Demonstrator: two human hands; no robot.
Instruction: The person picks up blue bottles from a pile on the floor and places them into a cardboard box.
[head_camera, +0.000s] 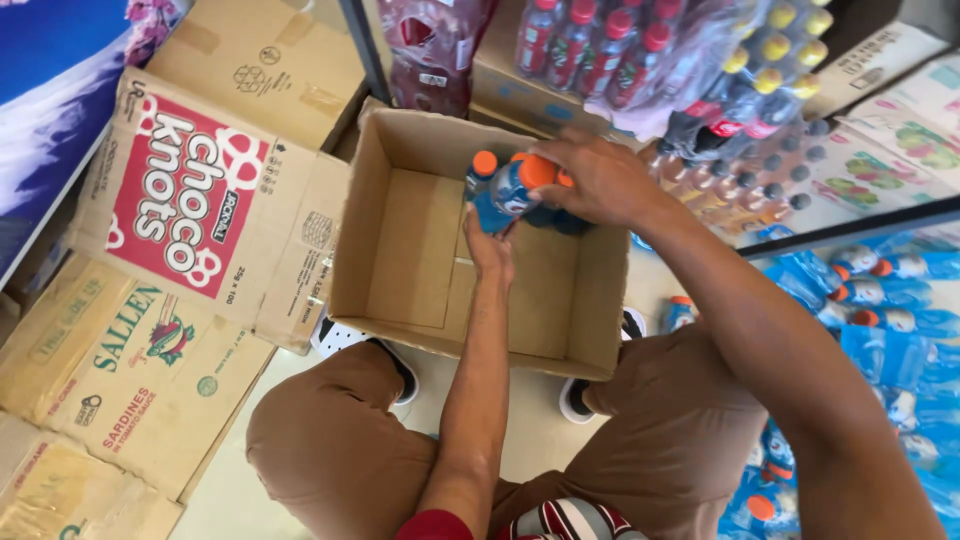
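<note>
Inside the open cardboard box (400, 250), the blue orange-capped bottle (510, 188) lies tilted, cap toward two o'clock, pinched between the left hand (490, 250) at six o'clock and the nearer right hand (600, 180) closed over it.

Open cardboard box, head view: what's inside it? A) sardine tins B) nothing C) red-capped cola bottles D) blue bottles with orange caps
D: the open cardboard box holds blue bottles with orange caps at its far side, where the right hand rests on them and the left hand reaches up to them.
</note>
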